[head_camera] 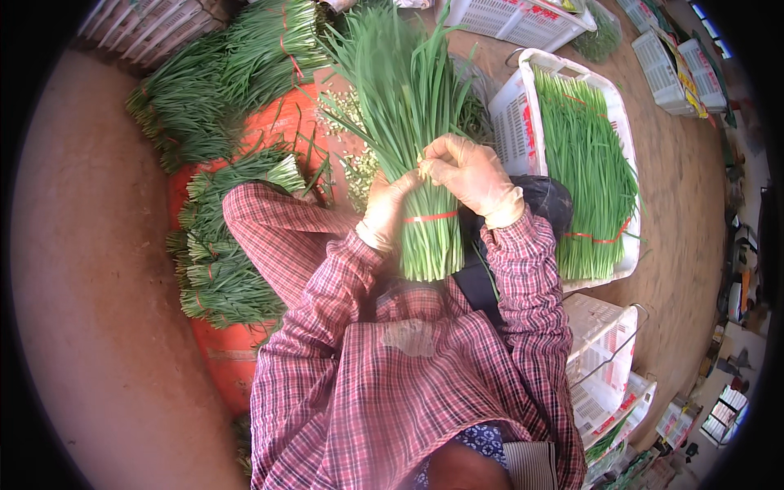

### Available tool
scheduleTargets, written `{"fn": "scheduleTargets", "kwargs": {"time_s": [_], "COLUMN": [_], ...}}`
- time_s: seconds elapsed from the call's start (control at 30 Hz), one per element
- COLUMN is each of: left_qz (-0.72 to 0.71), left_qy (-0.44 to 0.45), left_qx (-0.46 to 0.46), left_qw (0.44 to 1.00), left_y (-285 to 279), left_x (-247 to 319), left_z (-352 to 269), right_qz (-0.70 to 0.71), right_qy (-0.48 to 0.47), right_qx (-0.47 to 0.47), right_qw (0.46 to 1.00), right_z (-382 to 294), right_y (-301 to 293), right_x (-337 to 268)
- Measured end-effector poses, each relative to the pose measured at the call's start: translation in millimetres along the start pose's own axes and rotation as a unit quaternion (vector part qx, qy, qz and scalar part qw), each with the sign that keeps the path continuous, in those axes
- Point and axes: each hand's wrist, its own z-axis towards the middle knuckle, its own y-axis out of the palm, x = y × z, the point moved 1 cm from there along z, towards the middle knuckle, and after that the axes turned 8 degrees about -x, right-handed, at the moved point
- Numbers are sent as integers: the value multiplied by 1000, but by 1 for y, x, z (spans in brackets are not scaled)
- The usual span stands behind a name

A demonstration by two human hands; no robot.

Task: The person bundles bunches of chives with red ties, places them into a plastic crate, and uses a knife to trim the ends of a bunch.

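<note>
A large bundle of garlic chives [432, 245] stands over my lap, cut pale ends towards me and green leaves pointing away. A red band [430, 217] circles it near the cut ends. My left hand [387, 205], in a pale thin glove, holds the bundle's left side above the band. My right hand [471, 174], gloved alike, lies at the bundle's front right, its thumb and fingertips pinched on a small yellowish bit at the leaves. What exactly that bit is cannot be told.
A white plastic crate [631, 184] of banded chives stands at the right, with an empty-looking crate [603, 318] below it. More chive bundles [220, 275] lie on a red sheet [226, 361] at the left. Cut stem pieces [361, 174] lie scattered beyond my knee.
</note>
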Motion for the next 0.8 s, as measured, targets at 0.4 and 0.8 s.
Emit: {"fn": "scheduleTargets", "kwargs": {"time_s": [0.4,0.8], "left_qz": [-3,-68], "left_qy": [28,51], "left_qx": [35,53], "left_qw": [999,995], "left_y": [-3,0], "left_x": [3,8], "left_z": [0,4], "right_qz": [-177,-160], "right_qy": [-9,-19], "right_qx": [76,128], "right_qw": [981,978], "right_z": [-40,-120], "right_y": [9,49], "right_x": [-8,35]}}
